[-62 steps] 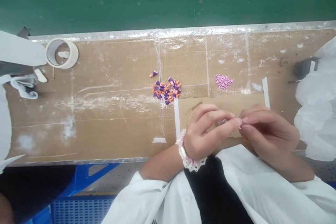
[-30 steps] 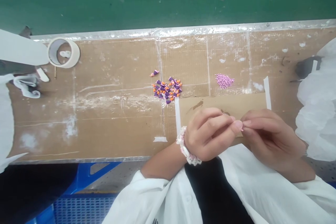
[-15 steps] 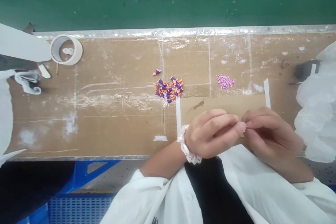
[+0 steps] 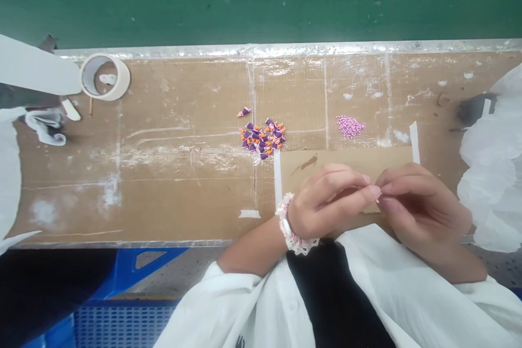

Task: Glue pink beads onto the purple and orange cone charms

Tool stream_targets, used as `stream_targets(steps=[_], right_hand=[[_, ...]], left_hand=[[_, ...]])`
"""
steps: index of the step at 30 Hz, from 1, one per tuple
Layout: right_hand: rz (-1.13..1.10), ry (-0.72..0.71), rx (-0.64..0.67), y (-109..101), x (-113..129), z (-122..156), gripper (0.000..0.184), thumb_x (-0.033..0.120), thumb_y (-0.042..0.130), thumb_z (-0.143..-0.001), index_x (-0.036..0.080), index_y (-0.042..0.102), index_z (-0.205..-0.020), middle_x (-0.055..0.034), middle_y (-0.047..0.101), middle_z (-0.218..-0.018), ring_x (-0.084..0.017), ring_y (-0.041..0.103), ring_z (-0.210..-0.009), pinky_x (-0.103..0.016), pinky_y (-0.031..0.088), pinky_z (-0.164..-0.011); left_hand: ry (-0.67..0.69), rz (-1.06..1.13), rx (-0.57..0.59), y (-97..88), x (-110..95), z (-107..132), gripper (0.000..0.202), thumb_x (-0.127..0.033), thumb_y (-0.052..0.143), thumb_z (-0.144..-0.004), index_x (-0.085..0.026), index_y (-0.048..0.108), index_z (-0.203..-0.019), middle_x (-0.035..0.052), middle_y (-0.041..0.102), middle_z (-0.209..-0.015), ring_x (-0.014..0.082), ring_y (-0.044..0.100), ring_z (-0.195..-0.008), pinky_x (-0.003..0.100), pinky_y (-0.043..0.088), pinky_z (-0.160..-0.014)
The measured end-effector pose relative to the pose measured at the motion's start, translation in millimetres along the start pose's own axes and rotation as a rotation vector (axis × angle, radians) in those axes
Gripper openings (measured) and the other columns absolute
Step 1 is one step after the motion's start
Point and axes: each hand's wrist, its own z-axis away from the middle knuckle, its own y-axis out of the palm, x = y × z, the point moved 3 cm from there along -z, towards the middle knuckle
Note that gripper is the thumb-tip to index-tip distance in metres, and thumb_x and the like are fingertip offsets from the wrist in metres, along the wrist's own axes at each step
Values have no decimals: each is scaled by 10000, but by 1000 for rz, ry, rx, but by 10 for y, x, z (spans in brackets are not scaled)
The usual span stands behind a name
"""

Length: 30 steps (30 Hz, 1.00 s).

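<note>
My left hand (image 4: 332, 204), with a lacy scrunchie (image 4: 292, 228) on its wrist, is closed in a pinch. Its fingertips meet those of my right hand (image 4: 426, 206), which pinches as well. Between them shows a bit of a tiny pale pink piece (image 4: 378, 197); the fingers cover most of it and its kind is unclear. Beyond my left hand lies a cluster of small purple-and-orange figures with cone-shaped purple parts (image 4: 265, 140). One such figure (image 4: 243, 112) lies apart, behind the cluster. A small heap of pink-purple grains (image 4: 350, 126) sits beyond the hands.
Under my hands a cardboard sheet (image 4: 346, 160) is taped to the brown, cardboard-covered table (image 4: 183, 201). A tape roll (image 4: 105, 77), a white-ended tool (image 4: 70, 109) and a crumpled cloth (image 4: 44, 124) are at the left. White ruffled fabric (image 4: 489, 174) borders the right side.
My fingertips have shifted very slightly to the left around the tiny pink piece, still pinching together. The figures and the heap of grains lie as before.
</note>
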Motion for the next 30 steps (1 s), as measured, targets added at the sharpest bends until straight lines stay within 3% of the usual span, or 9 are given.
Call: stream_targets(steps=[11,18,30], right_hand=[[0,-20,23,17,-28,-7,246,-18,573,-776,194,597,-899,-8,584,-712,-137,580,-621,-273,459,-504],[-5,-20,42,11,-24,1,222,-9,588,-766,189,583,-866,-11,574,-704,-139,573,-614,-277,455,-507],[52,-14,65,10,40,-24,248,-29,567,-757,200,561,-852,0,554,-678,-130,568,-582,-262,463,-462]], left_hand=[[35,25,13,7,10,-25,143,-99,638,-810,-100,637,-953,59,611,-932,131,616,-896,244,580,-773],[-8,20,27,17,16,1,140,-125,601,-845,-148,632,-980,38,619,-938,119,623,-916,229,568,-781],[-19,115,9,60,30,65,214,-104,610,-838,-130,633,-1048,38,657,-914,114,640,-919,211,574,-781]])
